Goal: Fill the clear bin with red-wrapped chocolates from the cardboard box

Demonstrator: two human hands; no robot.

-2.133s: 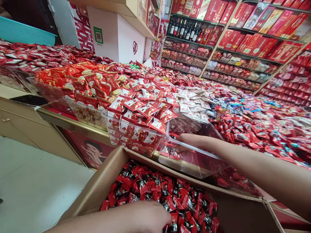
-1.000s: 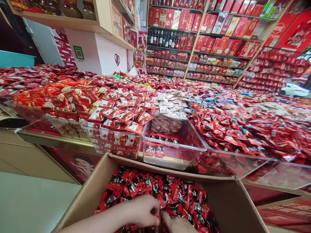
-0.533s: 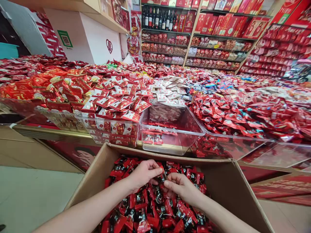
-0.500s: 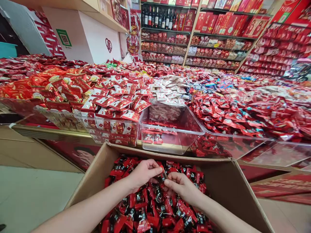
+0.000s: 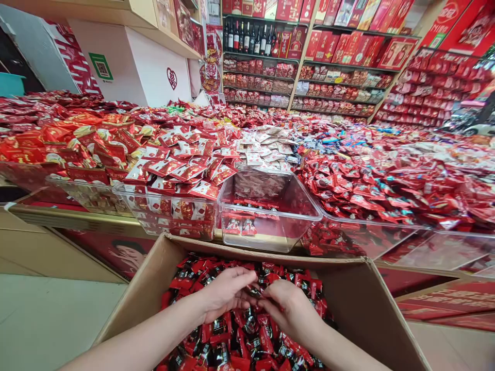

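Over the cardboard box (image 5: 381,304), my left hand (image 5: 226,292) and my right hand (image 5: 292,306) meet at one small black-and-red wrapped candy (image 5: 253,291). My left thumb lies above it, with the other fingers curled beneath. From the other side, the right thumb and fingers close on its end, and they partly hide it. Below both hands, a deep heap of the same wrapped candies (image 5: 220,355) fills the box. Just beyond the box's far edge stands a clear plastic bin (image 5: 270,226) with a few red-and-black packets laid in rows on its bottom.
Clear bins heaped with red-and-white packets (image 5: 181,170) and shiny red packets (image 5: 348,180) flank the low bin. White packets (image 5: 265,147) lie behind it. Shelves with bottles (image 5: 251,38) and red boxes stand at the back. A white pillar (image 5: 154,67) rises at left.
Both hands have lowered slightly, still together at the candy. The right hand has turned over so its back faces up, and the candy is more covered. The view has shifted slightly.
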